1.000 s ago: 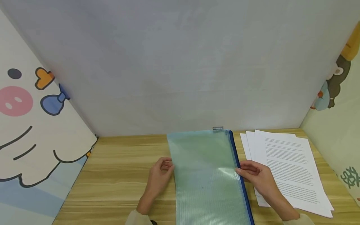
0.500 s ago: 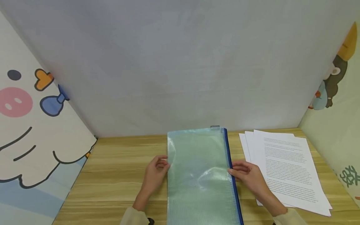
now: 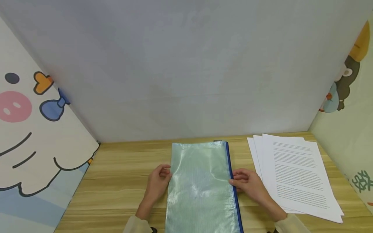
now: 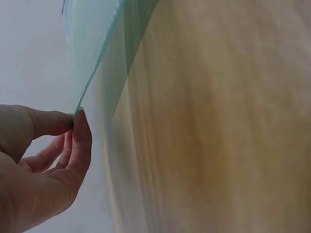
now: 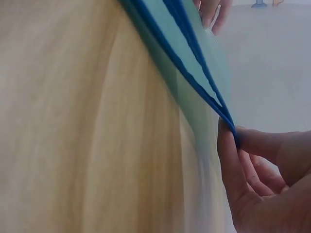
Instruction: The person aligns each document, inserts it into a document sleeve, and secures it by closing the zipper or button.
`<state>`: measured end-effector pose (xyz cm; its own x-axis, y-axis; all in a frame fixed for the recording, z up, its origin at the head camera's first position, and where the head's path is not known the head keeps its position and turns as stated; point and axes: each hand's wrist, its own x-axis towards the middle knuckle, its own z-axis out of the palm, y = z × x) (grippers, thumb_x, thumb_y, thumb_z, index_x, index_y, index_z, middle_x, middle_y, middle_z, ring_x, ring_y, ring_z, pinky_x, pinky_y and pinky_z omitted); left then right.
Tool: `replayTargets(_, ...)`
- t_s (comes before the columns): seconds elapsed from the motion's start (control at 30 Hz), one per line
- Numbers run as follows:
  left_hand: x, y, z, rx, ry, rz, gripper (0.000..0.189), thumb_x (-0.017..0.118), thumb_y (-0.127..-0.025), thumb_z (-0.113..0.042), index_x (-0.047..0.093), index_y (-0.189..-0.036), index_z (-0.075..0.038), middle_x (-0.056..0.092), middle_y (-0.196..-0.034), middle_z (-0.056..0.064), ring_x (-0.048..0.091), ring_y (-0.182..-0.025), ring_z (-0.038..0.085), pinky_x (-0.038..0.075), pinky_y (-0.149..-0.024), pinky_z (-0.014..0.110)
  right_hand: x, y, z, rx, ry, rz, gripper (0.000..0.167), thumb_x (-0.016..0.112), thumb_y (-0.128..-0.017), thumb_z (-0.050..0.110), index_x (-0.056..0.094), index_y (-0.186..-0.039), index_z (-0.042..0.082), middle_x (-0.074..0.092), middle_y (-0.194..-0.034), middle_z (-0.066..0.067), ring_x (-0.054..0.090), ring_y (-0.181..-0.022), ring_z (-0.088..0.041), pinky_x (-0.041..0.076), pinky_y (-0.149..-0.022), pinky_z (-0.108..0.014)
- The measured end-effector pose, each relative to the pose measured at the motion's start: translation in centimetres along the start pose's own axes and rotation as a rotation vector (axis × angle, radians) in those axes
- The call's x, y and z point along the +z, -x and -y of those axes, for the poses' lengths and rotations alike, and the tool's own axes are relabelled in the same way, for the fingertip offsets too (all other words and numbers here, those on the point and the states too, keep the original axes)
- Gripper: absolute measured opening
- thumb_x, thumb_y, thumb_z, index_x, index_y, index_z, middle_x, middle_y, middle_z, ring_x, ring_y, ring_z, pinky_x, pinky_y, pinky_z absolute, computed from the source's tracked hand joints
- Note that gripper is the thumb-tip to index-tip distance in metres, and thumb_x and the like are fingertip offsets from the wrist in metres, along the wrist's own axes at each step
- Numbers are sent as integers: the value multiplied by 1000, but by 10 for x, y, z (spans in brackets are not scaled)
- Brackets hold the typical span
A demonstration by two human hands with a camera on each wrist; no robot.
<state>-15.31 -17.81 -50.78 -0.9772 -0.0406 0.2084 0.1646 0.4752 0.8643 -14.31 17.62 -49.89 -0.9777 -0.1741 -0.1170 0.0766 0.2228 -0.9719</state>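
A pale green, translucent zip folder (image 3: 201, 187) with a ribbed surface lies between both hands in the head view. Its right side carries a blue zipper edge (image 3: 233, 181). My left hand (image 3: 157, 183) pinches the folder's left edge between thumb and fingers; the left wrist view shows the thin teal edge (image 4: 95, 68) caught at the fingertips. On the other side my right hand (image 3: 250, 186) pinches the blue edge. In the right wrist view the two blue strips (image 5: 194, 80) stand apart above the pinch and meet at the right hand's fingers. The folder's near end is cut off.
A loose stack of printed paper sheets (image 3: 297, 174) lies to the right of the folder, near the right forearm. Under everything is a wood-grain table (image 3: 116, 181). A grey-white wall (image 3: 186, 71) stands behind it, with cartoon-printed panels at left (image 3: 29, 139) and right (image 3: 344, 139).
Both hands have shifted the folder left, and its far edge has come nearer to me. The grip on each side has stayed. The paper stack has not moved.
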Motion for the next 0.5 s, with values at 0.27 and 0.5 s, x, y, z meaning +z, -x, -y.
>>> replayTargets(0.27, -5, 3, 2, -31, -65, 17, 21, 70, -90, 9, 67, -111, 6, 69, -91, 13, 68, -84, 27, 58, -74, 32, 8, -5, -2, -25, 55, 19, 35, 78, -90, 4, 62, -116, -12, 71, -94, -14, 71, -80, -21, 61, -61, -34)
replayTargets(0.5, -10, 4, 2, -58, -112, 27, 21, 71, -89, 9, 66, -109, 7, 70, -91, 13, 69, -83, 27, 57, -73, 34, 16, -5, 1, 14, 122, -14, 32, 81, -86, 3, 65, -112, -8, 69, -89, -9, 69, -74, -17, 60, -58, -32)
